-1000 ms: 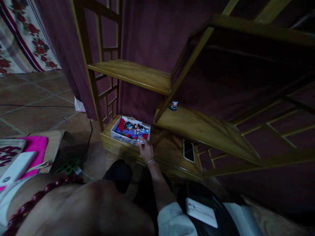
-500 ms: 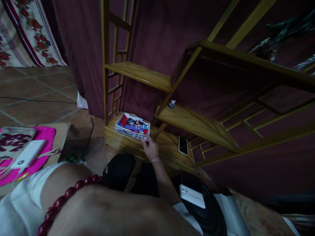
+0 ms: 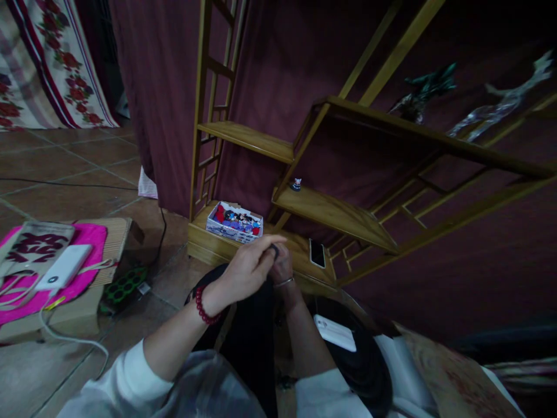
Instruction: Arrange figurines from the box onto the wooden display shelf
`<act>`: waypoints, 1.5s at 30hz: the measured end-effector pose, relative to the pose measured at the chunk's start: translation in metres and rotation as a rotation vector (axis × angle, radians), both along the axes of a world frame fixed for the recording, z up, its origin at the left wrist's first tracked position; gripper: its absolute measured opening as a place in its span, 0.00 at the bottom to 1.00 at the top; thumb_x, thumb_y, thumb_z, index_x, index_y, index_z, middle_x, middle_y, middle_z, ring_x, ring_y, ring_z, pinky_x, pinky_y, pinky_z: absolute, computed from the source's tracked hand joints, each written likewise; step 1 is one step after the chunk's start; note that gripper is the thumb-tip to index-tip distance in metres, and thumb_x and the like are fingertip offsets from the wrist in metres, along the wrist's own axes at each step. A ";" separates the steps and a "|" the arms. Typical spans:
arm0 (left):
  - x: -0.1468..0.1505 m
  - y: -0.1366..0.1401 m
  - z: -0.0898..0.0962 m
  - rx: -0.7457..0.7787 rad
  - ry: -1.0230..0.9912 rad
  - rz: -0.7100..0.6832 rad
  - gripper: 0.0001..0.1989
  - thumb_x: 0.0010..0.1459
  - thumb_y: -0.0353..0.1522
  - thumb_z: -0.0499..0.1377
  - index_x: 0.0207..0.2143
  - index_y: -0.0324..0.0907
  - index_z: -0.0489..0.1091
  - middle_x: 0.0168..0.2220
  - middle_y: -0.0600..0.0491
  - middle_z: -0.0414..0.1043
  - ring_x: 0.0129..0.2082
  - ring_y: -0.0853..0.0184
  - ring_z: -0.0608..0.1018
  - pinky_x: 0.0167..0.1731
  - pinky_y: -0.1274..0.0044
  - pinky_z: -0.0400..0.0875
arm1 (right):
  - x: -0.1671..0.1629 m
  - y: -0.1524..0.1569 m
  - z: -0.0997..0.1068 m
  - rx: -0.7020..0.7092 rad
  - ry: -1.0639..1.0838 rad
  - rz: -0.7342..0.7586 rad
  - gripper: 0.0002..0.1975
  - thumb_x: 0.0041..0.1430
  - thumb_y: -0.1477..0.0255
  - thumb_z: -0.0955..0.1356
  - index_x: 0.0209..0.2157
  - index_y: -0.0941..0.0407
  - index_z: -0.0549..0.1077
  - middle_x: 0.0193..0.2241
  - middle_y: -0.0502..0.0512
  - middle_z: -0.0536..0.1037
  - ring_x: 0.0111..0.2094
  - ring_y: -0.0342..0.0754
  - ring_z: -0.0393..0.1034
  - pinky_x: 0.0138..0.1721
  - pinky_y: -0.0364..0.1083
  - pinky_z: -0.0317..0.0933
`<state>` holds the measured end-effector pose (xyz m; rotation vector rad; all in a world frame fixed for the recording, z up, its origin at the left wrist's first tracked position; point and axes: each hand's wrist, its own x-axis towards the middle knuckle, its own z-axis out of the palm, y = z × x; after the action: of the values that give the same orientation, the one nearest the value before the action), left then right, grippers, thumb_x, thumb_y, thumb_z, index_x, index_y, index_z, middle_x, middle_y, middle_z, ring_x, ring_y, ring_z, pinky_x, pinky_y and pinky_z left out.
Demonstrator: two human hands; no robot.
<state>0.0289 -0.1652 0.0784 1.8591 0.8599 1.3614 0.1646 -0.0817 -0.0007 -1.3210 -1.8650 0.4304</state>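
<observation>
My left hand (image 3: 246,270), with a red bead bracelet at the wrist, meets my right hand (image 3: 282,266) in front of the shelf. Between their closed fingers shows a small dark thing (image 3: 274,251), too small to name. A silver bracelet circles my right wrist, and part of that hand is hidden behind the left. Just beyond them, an open printed box (image 3: 230,232) stands on the bottom shelf, full of small red, purple, black and white pieces. One small cat-like figurine (image 3: 296,184) sits on the middle shelf.
A wooden display shelf (image 3: 331,212) spans the view. On its bottom board lies a phone (image 3: 317,253). To my right, a white case (image 3: 335,332) rests on a black round seat. At left, a white power bank (image 3: 65,266) with a cable lies on pink cloth.
My left forearm has swung from close to the camera to meet my right hand. The right hand has drawn back from the box's front edge toward me. The view has shifted slightly.
</observation>
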 end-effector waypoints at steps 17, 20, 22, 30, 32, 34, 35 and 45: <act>-0.014 0.021 -0.097 -0.937 -0.865 0.180 0.07 0.55 0.24 0.48 0.37 0.36 0.62 0.27 0.50 0.70 0.23 0.70 0.75 0.27 0.75 0.72 | -0.018 -0.041 0.001 -0.108 0.123 0.022 0.10 0.52 0.66 0.64 0.35 0.56 0.70 0.28 0.53 0.77 0.28 0.46 0.73 0.29 0.43 0.67; -0.016 0.024 -0.101 -0.988 -0.936 0.138 0.08 0.56 0.26 0.49 0.39 0.37 0.63 0.27 0.51 0.69 0.24 0.70 0.75 0.30 0.73 0.73 | -0.019 -0.040 -0.002 -0.105 0.075 0.011 0.09 0.52 0.67 0.64 0.35 0.55 0.70 0.28 0.52 0.76 0.28 0.45 0.73 0.30 0.42 0.66; -0.016 0.026 -0.104 -0.998 -0.993 0.093 0.09 0.56 0.26 0.50 0.41 0.37 0.62 0.27 0.51 0.69 0.25 0.70 0.75 0.32 0.72 0.73 | -0.020 -0.038 -0.007 -0.086 0.043 0.001 0.09 0.52 0.68 0.64 0.35 0.55 0.71 0.29 0.52 0.76 0.28 0.45 0.73 0.31 0.43 0.66; -0.020 0.032 -0.122 -1.038 -1.157 0.069 0.07 0.54 0.25 0.50 0.38 0.35 0.63 0.27 0.48 0.70 0.28 0.66 0.76 0.34 0.70 0.73 | -0.021 -0.029 -0.031 -0.076 -0.031 0.000 0.11 0.52 0.67 0.63 0.37 0.55 0.71 0.31 0.52 0.76 0.32 0.46 0.71 0.35 0.44 0.64; -0.019 0.036 -0.125 -1.057 -1.160 0.087 0.09 0.53 0.22 0.50 0.37 0.35 0.63 0.27 0.48 0.70 0.28 0.66 0.75 0.33 0.70 0.74 | -0.021 -0.026 -0.035 -0.084 -0.048 0.004 0.11 0.52 0.67 0.63 0.37 0.55 0.71 0.30 0.52 0.76 0.32 0.46 0.71 0.35 0.43 0.64; -0.018 0.042 -0.127 -1.054 -1.146 0.116 0.14 0.50 0.18 0.49 0.39 0.36 0.62 0.26 0.49 0.69 0.28 0.68 0.75 0.32 0.72 0.74 | -0.022 -0.021 -0.037 -0.092 -0.062 0.004 0.11 0.52 0.67 0.63 0.37 0.55 0.71 0.30 0.52 0.76 0.32 0.45 0.71 0.35 0.43 0.63; -0.017 0.046 -0.128 -1.044 -1.136 0.131 0.17 0.48 0.16 0.49 0.40 0.36 0.62 0.26 0.50 0.69 0.28 0.68 0.75 0.31 0.73 0.74 | -0.022 -0.018 -0.038 -0.097 -0.066 0.000 0.11 0.52 0.67 0.63 0.37 0.55 0.72 0.30 0.52 0.76 0.32 0.45 0.71 0.35 0.43 0.63; -0.008 0.121 -0.131 -1.011 -1.036 0.328 0.16 0.47 0.12 0.49 0.32 0.37 0.64 0.27 0.53 0.67 0.28 0.72 0.73 0.34 0.76 0.74 | -0.020 0.054 -0.046 -0.155 -0.105 -0.026 0.11 0.53 0.67 0.63 0.37 0.54 0.71 0.28 0.50 0.77 0.31 0.45 0.71 0.34 0.41 0.61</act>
<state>0.0211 -0.0445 -0.0528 0.1726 0.9796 1.4046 0.1446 -0.0275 -0.0468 -1.4944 -1.9300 0.5096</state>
